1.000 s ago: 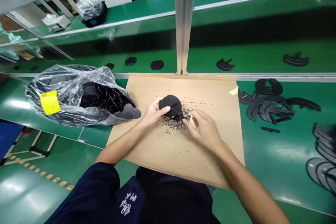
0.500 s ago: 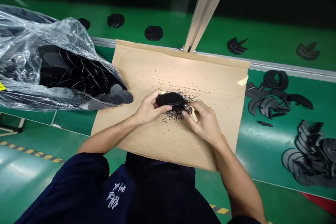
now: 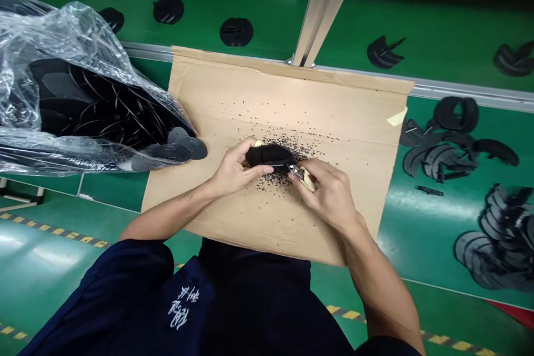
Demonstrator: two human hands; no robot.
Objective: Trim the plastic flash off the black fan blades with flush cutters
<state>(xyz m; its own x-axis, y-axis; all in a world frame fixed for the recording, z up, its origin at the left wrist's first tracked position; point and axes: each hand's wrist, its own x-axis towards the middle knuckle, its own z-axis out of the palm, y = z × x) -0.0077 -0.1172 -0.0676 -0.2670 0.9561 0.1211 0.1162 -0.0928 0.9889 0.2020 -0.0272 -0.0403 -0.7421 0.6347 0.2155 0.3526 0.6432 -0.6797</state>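
Observation:
My left hand [image 3: 236, 169] grips a black rounded part [image 3: 269, 156] between thumb and fingers, above the cardboard sheet [image 3: 221, 94]. My right hand [image 3: 329, 186] is closed around cutting pliers [image 3: 306, 179] with pale yellowish handles. The metal jaws of the pliers meet the right end of the black part; whether they are closed on it I cannot tell. Small black bits [image 3: 283, 181] lie scattered on the cardboard below and around both hands. A bit of pale yellow shows by my left fingertips.
A clear plastic bag [image 3: 83, 28] full of black discs lies at the left, several discs spilling onto the cardboard's edge. Loose black curved parts [image 3: 442, 161] and stacked ones [image 3: 500, 245] are on the green table at the right. A metal post [image 3: 323, 11] rises behind the cardboard.
The camera view has shifted slightly, so the background sits a little higher. Both hands keep their hold, and the pliers stay at the right end of the black part.

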